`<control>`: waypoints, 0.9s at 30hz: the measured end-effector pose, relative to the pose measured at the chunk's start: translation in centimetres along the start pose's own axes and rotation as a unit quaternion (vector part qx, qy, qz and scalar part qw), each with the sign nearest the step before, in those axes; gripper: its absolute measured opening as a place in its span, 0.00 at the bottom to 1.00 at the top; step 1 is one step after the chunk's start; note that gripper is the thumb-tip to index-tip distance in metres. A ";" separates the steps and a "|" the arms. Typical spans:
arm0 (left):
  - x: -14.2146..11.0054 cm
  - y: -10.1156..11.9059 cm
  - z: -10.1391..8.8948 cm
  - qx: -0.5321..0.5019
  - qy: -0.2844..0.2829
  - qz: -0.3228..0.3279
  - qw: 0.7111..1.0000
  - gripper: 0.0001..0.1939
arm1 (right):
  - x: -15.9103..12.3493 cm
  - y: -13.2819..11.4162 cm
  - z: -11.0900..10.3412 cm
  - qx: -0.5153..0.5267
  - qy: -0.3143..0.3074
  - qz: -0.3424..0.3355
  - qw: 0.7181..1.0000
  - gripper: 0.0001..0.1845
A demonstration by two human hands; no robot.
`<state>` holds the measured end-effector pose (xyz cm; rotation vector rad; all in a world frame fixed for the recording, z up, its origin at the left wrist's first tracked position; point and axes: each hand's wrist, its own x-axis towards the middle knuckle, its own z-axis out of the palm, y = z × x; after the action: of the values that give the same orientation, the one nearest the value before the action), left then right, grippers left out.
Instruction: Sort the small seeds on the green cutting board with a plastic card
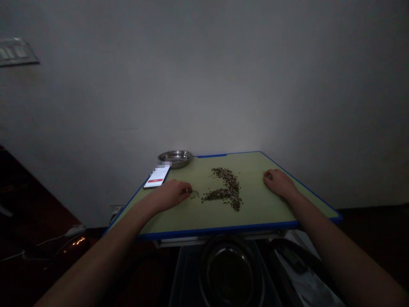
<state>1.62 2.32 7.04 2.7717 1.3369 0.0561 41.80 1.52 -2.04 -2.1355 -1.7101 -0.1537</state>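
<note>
My left hand [176, 194] is over the left part of the yellow-green tabletop [255, 209], its fingers closed on a small, rounded, spoon-like thing [195, 194]. A few dark grains lie just under it. To its right, small brown beans or seeds [225, 192] are spread in a loose, bent band. My right hand [278, 182] rests near the table's right side, apart from the beans, with its fingers curled together. Whether anything is inside those fingers is hidden in the dim light.
Behind my left hand lie a phone [157, 176] with a lit screen and a shallow steel bowl [175, 159]. A blue edge rims the table, and a grey wall [204, 76] stands behind. Below the front edge is a dark round vessel [231, 273]. Cables [47, 242] are at lower left.
</note>
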 end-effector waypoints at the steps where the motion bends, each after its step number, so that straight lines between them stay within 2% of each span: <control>1: 0.0 0.0 0.0 -0.006 0.002 0.001 1.000 0.14 | 0.0 0.0 0.0 0.000 0.000 0.000 1.000 0.14; 8: 0.6 -0.8 0.1 -0.073 -0.008 -0.024 0.997 0.15 | -0.1 0.0 -0.1 -0.001 -0.001 -0.001 1.000 0.14; 13: 0.6 -1.7 0.4 -0.164 -0.024 -0.084 0.983 0.18 | -0.1 -0.1 -0.1 0.000 -0.001 0.002 1.000 0.14; 22: -0.2 -0.4 0.2 -0.227 -0.034 -0.119 0.966 0.20 | -0.2 -0.2 -0.2 -0.004 0.002 0.004 1.000 0.15; 27: 0.0 -0.5 0.6 -0.244 -0.037 -0.128 0.961 0.20 | -0.2 -0.2 -0.2 -0.007 0.004 0.004 1.000 0.15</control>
<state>1.28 2.55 6.38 2.1631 1.4205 0.2316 41.58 1.31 -1.86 -2.1487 -1.6992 -0.1714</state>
